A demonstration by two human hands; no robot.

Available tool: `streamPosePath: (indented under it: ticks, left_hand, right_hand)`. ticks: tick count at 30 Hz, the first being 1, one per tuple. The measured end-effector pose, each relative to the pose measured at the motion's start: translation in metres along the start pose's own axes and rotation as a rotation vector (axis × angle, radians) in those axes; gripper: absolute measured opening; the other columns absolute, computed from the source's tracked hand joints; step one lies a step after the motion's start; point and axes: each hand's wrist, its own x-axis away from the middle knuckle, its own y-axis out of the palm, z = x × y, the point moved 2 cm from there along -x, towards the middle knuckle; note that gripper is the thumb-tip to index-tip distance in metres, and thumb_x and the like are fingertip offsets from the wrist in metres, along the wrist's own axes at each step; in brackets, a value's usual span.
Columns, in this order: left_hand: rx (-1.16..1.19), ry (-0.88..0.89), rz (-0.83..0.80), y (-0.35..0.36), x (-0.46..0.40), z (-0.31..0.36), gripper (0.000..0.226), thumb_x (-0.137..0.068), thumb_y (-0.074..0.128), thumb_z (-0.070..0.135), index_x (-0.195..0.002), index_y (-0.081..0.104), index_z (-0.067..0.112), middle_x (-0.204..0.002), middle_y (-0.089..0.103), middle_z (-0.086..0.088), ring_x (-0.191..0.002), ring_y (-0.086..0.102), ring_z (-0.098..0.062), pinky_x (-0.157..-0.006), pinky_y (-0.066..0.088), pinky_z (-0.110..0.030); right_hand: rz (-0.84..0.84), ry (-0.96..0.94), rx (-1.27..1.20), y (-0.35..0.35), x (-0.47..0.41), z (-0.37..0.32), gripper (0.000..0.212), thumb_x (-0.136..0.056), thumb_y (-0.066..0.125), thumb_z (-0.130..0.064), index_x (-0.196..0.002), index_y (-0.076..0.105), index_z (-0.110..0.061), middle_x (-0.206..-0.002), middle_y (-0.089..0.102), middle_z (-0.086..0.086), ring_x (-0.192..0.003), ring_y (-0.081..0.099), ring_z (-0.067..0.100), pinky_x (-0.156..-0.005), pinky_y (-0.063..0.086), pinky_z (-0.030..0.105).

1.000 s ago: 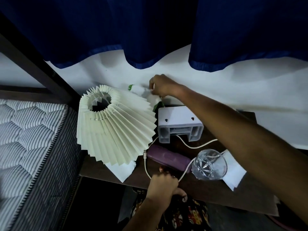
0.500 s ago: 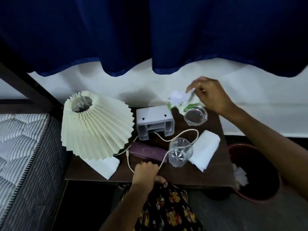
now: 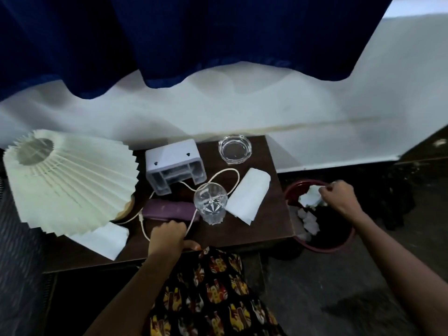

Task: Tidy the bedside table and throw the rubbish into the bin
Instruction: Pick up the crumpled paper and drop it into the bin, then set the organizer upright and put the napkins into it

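The right hand (image 3: 339, 198) hangs over the bin (image 3: 339, 246), fingers curled round crumpled rubbish (image 3: 311, 196), partly hidden by the knuckles. More white scraps (image 3: 310, 221) lie below it, blurred in the dark. The left hand (image 3: 168, 235) rests curled at the table (image 3: 266, 229) edge on a white cable (image 3: 145, 229); whether it grips it is unclear. A glass (image 3: 210, 202) stands just beyond it.
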Motion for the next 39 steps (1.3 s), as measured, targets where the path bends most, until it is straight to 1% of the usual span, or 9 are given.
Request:
streamPosePath:
  ticks: [8,12,15,19,23,26,30,34,39]
  left_hand:
    - [-0.056,0.005,0.026,0.003,-0.005,0.0,0.068,-0.07,0.053,0.072,-0.096,0.06,0.011,-0.103,0.067,-0.006,-0.098,0.063,-0.024,-0.071,0.038,-0.031]
    - [-0.085,0.006,0.03,0.001,-0.003,0.0,0.069,-0.07,0.05,0.074,-0.095,0.061,0.011,-0.103,0.067,-0.006,-0.097,0.063,-0.023,-0.07,0.038,-0.03]
    - [-0.077,0.003,0.023,0.001,-0.002,-0.001,0.068,-0.071,0.051,0.073,-0.093,0.061,0.009,-0.103,0.067,-0.007,-0.096,0.064,-0.023,-0.068,0.035,-0.029]
    - [-0.064,0.002,0.006,0.002,-0.003,-0.002,0.067,-0.073,0.051,0.072,-0.092,0.062,0.008,-0.104,0.067,-0.009,-0.098,0.063,-0.026,-0.069,0.036,-0.031]
    - [-0.048,-0.004,-0.004,0.004,-0.004,-0.004,0.066,-0.073,0.05,0.072,-0.09,0.062,0.008,-0.103,0.067,-0.01,-0.097,0.063,-0.027,-0.074,0.043,-0.033]
    - [-0.044,-0.009,-0.02,0.005,-0.004,-0.003,0.066,-0.075,0.05,0.07,-0.092,0.061,0.008,-0.104,0.066,-0.01,-0.098,0.062,-0.028,-0.075,0.043,-0.034]
    - [-0.004,-0.007,-0.031,0.005,-0.002,-0.005,0.064,-0.076,0.051,0.068,-0.095,0.061,0.008,-0.106,0.065,-0.011,-0.101,0.061,-0.028,-0.077,0.042,-0.034]
    - [0.068,-0.011,0.025,0.008,0.004,-0.006,0.061,-0.077,0.055,0.065,-0.098,0.062,0.008,-0.106,0.065,-0.011,-0.101,0.061,-0.029,-0.078,0.043,-0.034]
    - [0.159,-0.034,0.102,0.016,0.021,-0.01,0.061,-0.082,0.053,0.062,-0.109,0.058,0.007,-0.115,0.061,-0.013,-0.106,0.058,-0.029,-0.087,0.042,-0.036]
  right_hand:
    - [-0.216,0.168,0.013,0.058,0.0,0.036,0.029,-0.084,0.048,-0.002,-0.056,0.051,0.004,-0.07,0.058,0.021,-0.08,0.062,0.036,-0.066,0.038,0.031]
    - [-0.227,0.176,-0.017,0.066,-0.004,0.036,0.026,-0.088,0.051,-0.008,-0.095,0.068,0.01,-0.1,0.068,0.028,-0.099,0.062,0.042,-0.086,0.05,0.041]
    - [-0.167,0.058,-0.001,0.051,-0.011,0.013,0.026,-0.088,0.054,-0.013,-0.093,0.071,0.007,-0.1,0.069,0.029,-0.101,0.064,0.04,-0.086,0.047,0.04]
    - [0.121,-0.151,-0.155,0.0,-0.02,-0.053,0.029,-0.087,0.052,-0.016,-0.095,0.071,0.004,-0.099,0.07,0.028,-0.1,0.066,0.036,-0.087,0.048,0.038]
    - [0.254,-0.456,-0.367,-0.044,-0.01,-0.148,0.029,-0.086,0.047,-0.017,-0.099,0.071,-0.008,-0.107,0.067,0.014,-0.099,0.063,0.022,-0.082,0.05,0.023]
    - [0.193,-0.665,-0.447,-0.047,0.014,-0.213,0.025,-0.088,0.048,-0.015,-0.1,0.07,-0.012,-0.113,0.06,0.008,-0.1,0.06,0.011,-0.087,0.051,0.022]
    - [0.072,-0.809,-0.526,-0.024,0.058,-0.265,0.022,-0.087,0.052,-0.011,-0.097,0.071,-0.009,-0.111,0.06,0.007,-0.101,0.062,0.014,-0.09,0.052,0.031]
    - [-0.071,-0.873,-0.483,0.005,0.109,-0.281,0.018,-0.087,0.056,-0.005,-0.094,0.072,-0.008,-0.106,0.062,0.007,-0.092,0.056,0.003,-0.087,0.042,0.006]
    - [-0.204,-0.915,-0.384,0.027,0.157,-0.277,0.017,-0.088,0.057,-0.004,-0.095,0.072,-0.006,-0.104,0.062,0.009,-0.09,0.057,0.009,-0.081,0.036,-0.002]
